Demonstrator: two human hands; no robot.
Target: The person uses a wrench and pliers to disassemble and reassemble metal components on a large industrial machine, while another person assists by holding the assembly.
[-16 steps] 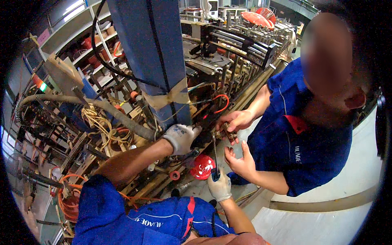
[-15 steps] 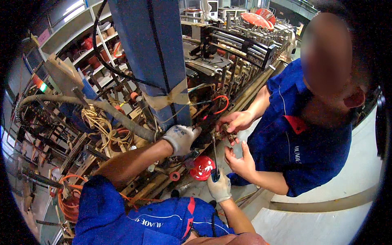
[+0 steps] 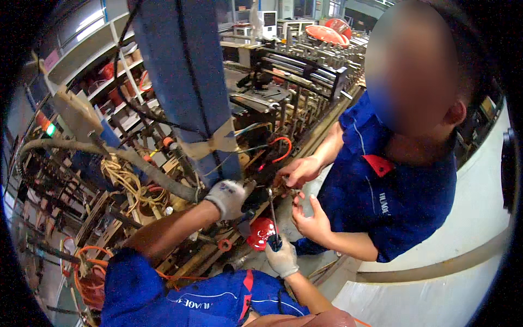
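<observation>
My left hand (image 3: 226, 199), in a whitish glove, has bent fingers closed on a dark part of the machine at the foot of the blue post (image 3: 184, 98); what exactly they hold is hidden. My gloved right hand (image 3: 281, 256) grips the dark handle of a long, slim metal tool (image 3: 273, 218), whose upper end reaches up to a small metal piece (image 3: 280, 190) among the co-worker's fingers. That person's upper hand (image 3: 298, 173) pinches the piece; the lower hand (image 3: 310, 220) is just below it, fingers curled. A shiny red round object (image 3: 259, 233) lies beside the tool.
The co-worker (image 3: 397, 201) in blue stands at the right. A long machine (image 3: 297, 76) runs behind. A thick grey hose (image 3: 158, 177), bundled cords (image 3: 120, 180) and orange hoses (image 3: 92, 275) fill the left. Shelves (image 3: 117, 82) stand behind, and pale panels (image 3: 414, 300) at the right.
The view has shifted, so the post, co-worker and both my hands appear further left, with my hands lower. The co-worker's lower hand has come closer to the metal piece.
</observation>
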